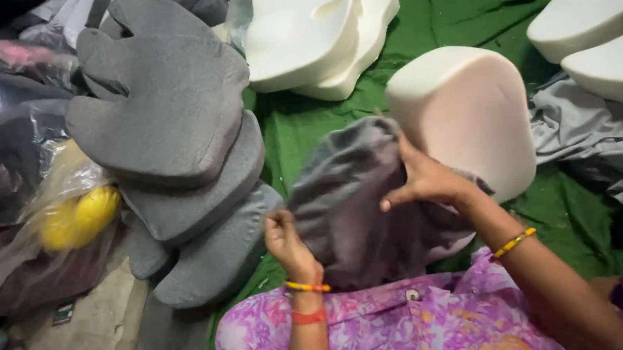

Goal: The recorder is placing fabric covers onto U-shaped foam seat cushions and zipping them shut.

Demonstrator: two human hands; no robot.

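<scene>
At the far left lie crumpled clear plastic bags [4,155], one showing a yellow rounded thing [82,218] inside. Just beside them rises a leaning stack of grey fabric-covered seat cushions [170,136] with notched edges, the top one tilted up toward the camera, the lower ones fanning out toward the bare floor.

The left hand [288,240] is curled closed, fingers pressed together around the lower left edge of a loose grey fabric cushion cover [354,201]. The cover hangs slack and bunched between both hands, over the person's lap in pink-and-purple patterned cloth [392,330]; its long axis runs from lower left to upper right, its open end toward the foam.

The right hand [425,179] grips the cover's upper right part — thumb pointing left, fingers tucked behind the cloth against a cream foam cushion block [469,114]. That block stands on edge on the green cloth [464,1], tilted, its rounded top pointing up and away, its lower left part hidden by the cover.

Behind lie two stacked cream foam cushions [318,29]; at the right another cream foam cushion [611,23] rests over rumpled grey covers [612,141].
</scene>
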